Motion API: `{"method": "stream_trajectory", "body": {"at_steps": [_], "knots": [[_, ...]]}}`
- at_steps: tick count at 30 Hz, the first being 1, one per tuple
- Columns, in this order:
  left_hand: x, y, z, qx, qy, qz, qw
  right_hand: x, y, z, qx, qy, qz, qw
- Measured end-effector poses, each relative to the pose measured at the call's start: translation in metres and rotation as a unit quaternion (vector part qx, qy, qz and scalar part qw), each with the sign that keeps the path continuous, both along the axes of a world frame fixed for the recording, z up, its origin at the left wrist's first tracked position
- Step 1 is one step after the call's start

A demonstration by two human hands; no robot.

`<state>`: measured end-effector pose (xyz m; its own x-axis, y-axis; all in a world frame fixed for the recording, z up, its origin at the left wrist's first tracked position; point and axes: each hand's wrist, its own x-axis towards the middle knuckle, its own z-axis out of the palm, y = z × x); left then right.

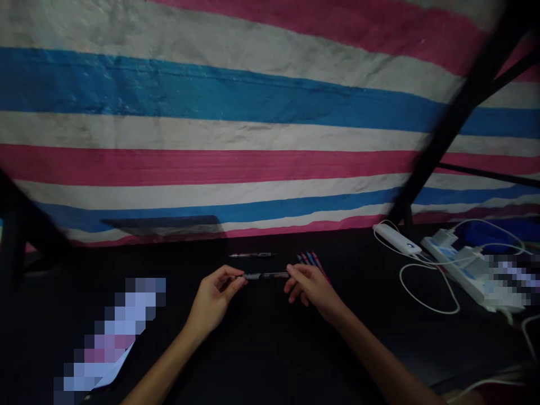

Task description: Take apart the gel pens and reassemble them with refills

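A slim dark pen with a clear section [266,275] is held level between my two hands, just above the black table [261,349]. My left hand [218,295] pinches its left end between thumb and fingers. At its right end, my right hand [310,284] pinches with thumb and forefinger, the other fingers curled below. Another pen [252,255] lies crosswise on the table behind the held one. Several pens with blue and pink parts [311,259] lie side by side behind my right hand, which partly hides them.
On the right are a white power strip [458,267], a white device [396,239] and looping white cables. A blurred-out flat object [120,332] lies at the left. Striped sheeting [253,169] hangs behind the table, with a dark slanted frame bar [447,129] at right.
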<state>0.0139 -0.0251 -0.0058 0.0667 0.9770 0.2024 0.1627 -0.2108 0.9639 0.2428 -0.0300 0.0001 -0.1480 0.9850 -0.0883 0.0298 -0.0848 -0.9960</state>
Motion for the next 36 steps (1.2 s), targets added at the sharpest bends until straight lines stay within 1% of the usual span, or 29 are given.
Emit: {"method": "stream_trajectory", "body": {"at_steps": [2, 5, 6, 10, 11, 15, 16, 19, 21, 27, 31, 33, 36], "knots": [[-0.0001, 0.0002, 0.0001, -0.003, -0.001, -0.002, 1.0, 0.0004, 0.0, 0.0004, 0.0, -0.011, 0.01, 1.0], [-0.0007, 0.0012, -0.0008, -0.003, -0.009, -0.003, 1.0, 0.0007, -0.0007, 0.0025, 0.047, 0.024, -0.001, 0.999], [-0.001, 0.0016, -0.0015, -0.001, -0.011, -0.001, 1.0, 0.0007, -0.001, 0.0033, 0.05, 0.035, -0.004, 0.998], [-0.0016, 0.0024, -0.0043, 0.005, -0.007, -0.004, 1.0, 0.0, -0.0012, 0.0036, -0.011, 0.02, 0.01, 1.0], [-0.0015, 0.0022, -0.0045, 0.005, -0.003, -0.006, 1.0, -0.0001, -0.0012, 0.003, -0.012, 0.015, 0.011, 1.0], [-0.0006, 0.0008, -0.0029, 0.003, 0.008, -0.006, 1.0, 0.0014, -0.0013, 0.0014, 0.055, 0.044, -0.004, 0.998], [-0.0003, 0.0005, -0.0022, 0.003, 0.008, -0.005, 1.0, 0.002, -0.0012, 0.0012, 0.056, 0.05, -0.007, 0.997], [0.0005, 0.0, -0.0007, 0.006, 0.007, -0.001, 1.0, 0.0026, -0.0001, 0.0001, 0.009, 0.041, -0.005, 0.999], [0.001, -0.0001, -0.0005, 0.007, 0.008, 0.005, 1.0, 0.0019, 0.0007, -0.0006, 0.003, 0.038, -0.009, 0.999], [0.0024, -0.0008, 0.0014, -0.005, -0.005, -0.002, 1.0, 0.0012, 0.0003, 0.0025, 0.085, 0.079, -0.034, 0.993], [0.001, -0.0011, 0.0047, 0.005, 0.006, 0.014, 1.0, 0.0043, 0.0003, 0.003, 0.144, 0.073, -0.055, 0.985], [0.0, -0.0007, 0.0052, 0.007, -0.001, 0.022, 1.0, 0.0058, 0.0009, 0.0018, 0.143, 0.072, -0.053, 0.986], [-0.0012, 0.0003, 0.0043, -0.002, -0.032, 0.026, 0.999, 0.0072, 0.0018, 0.0004, 0.121, 0.088, -0.043, 0.988]]}}
